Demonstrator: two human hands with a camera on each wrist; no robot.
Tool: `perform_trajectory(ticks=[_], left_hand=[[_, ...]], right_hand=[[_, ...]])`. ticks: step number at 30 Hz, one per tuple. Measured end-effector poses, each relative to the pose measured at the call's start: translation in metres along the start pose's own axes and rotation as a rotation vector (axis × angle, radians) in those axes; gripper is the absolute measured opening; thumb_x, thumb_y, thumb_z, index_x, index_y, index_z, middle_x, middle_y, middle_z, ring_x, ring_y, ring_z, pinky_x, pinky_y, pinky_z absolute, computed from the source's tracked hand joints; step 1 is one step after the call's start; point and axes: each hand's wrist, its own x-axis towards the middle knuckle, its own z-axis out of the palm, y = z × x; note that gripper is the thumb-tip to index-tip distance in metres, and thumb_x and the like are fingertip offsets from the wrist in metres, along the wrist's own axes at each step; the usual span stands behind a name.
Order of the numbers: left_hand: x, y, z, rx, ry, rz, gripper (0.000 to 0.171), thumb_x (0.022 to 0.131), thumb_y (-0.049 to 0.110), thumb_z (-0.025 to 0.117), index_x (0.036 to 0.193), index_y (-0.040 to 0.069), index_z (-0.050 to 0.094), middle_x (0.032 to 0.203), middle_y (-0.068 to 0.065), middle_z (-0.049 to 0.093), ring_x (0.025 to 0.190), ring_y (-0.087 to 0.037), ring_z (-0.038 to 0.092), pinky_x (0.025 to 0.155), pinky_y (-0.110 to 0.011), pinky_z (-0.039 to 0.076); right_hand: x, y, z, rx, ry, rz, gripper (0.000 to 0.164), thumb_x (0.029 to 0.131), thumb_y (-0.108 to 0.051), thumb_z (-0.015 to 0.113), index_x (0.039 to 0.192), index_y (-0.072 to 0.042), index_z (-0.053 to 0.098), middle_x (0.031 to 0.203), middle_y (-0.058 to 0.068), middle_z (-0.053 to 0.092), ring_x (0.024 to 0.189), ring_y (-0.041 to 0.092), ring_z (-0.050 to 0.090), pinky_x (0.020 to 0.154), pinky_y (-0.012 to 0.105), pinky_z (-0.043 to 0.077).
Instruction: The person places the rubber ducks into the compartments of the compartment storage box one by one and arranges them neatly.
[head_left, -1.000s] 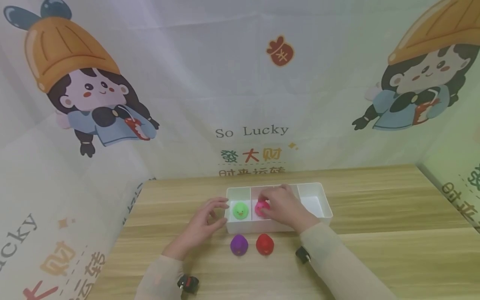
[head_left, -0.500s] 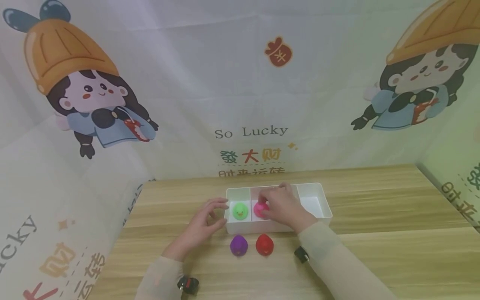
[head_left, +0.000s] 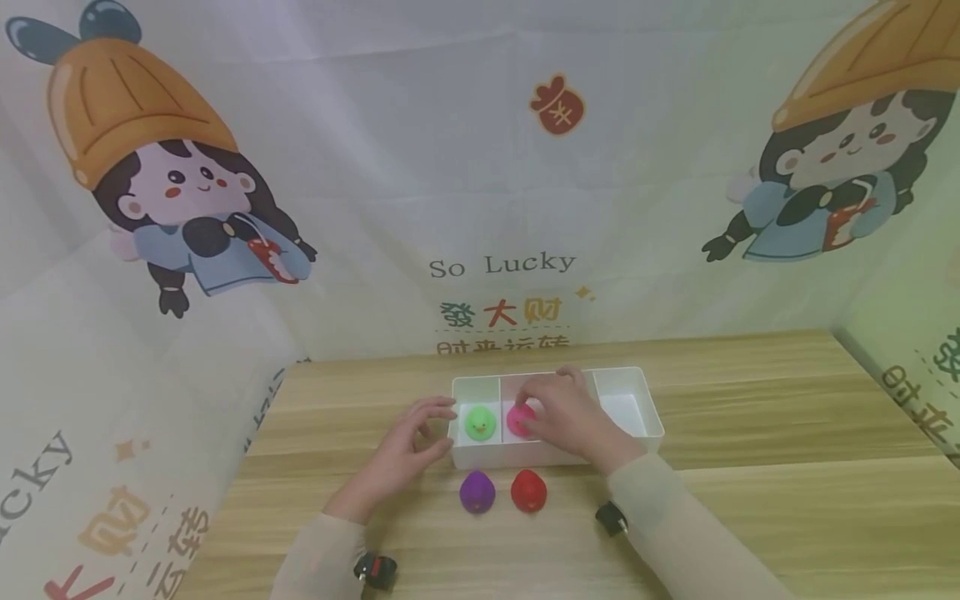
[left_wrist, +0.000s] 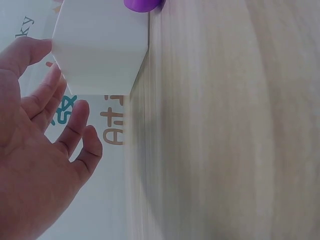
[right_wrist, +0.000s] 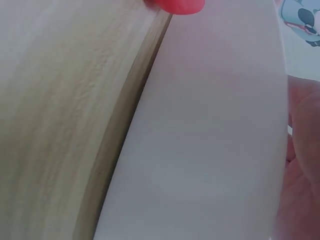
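My right hand (head_left: pixel 573 417) reaches into the middle compartment of a white divided box (head_left: pixel 487 455), thumb and fingers pinching a pink rubber duck (head_left: pixel 517 419) that they partly cover. In the right wrist view the box's front wall (right_wrist: pixel 200 130) hides much of that hand (right_wrist: pixel 304 165). At the box's left end my left hand (head_left: pixel 408 437) has its fingers loosely spread. The left wrist view shows its fingertips at the box edge, with no grip on the box (left_wrist: pixel 100 50). A green rubber duck (head_left: pixel 480 423) sits in the left compartment.
In front of the box a purple duck (head_left: pixel 477 492) and a red duck (head_left: pixel 528 492) stand side by side on the wooden table (head_left: pixel 750 500). The box's right compartment (head_left: pixel 624 413) shows its bare floor. A printed cloth (head_left: pixel 375 167) hangs behind the table.
The pink duck and the right fingers on it have shifted very slightly left within the middle compartment. The left hand has stayed at the box's end.
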Motion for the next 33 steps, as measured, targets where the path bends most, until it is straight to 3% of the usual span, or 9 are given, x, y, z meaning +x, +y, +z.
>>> perform_trajectory(ticks=[8, 24, 33], left_hand=[[0.000, -0.002, 0.000, 0.007, 0.004, 0.016, 0.036, 0.096, 0.013, 0.070, 0.131, 0.007, 0.062, 0.155, -0.008, 0.050, 0.112, -0.027, 0.055, 0.093, -0.040, 0.048], [-0.001, -0.002, 0.000, 0.010, -0.001, 0.008, 0.036, 0.097, 0.012, 0.069, 0.132, 0.006, 0.061, 0.155, -0.008, 0.050, 0.112, -0.030, 0.055, 0.091, -0.041, 0.049], [0.000, -0.002, 0.001, 0.006, 0.003, 0.006, 0.037, 0.097, 0.013, 0.070, 0.132, 0.006, 0.061, 0.156, -0.007, 0.050, 0.111, -0.027, 0.055, 0.091, -0.040, 0.048]], right_hand=[[-0.019, -0.002, -0.002, -0.025, 0.112, -0.095, 0.013, 0.091, -0.019, 0.080, 0.100, -0.017, 0.072, 0.110, -0.002, 0.074, 0.119, 0.023, 0.065, 0.112, 0.055, 0.035], [-0.040, -0.013, -0.008, 0.056, 0.155, -0.126, 0.019, 0.088, -0.014, 0.081, 0.105, -0.014, 0.072, 0.112, -0.001, 0.073, 0.114, 0.023, 0.066, 0.104, 0.048, 0.051], [-0.050, -0.010, -0.010, 0.117, 0.255, -0.242, 0.023, 0.083, -0.006, 0.084, 0.102, -0.011, 0.072, 0.106, 0.003, 0.075, 0.106, 0.022, 0.070, 0.096, 0.042, 0.057]])
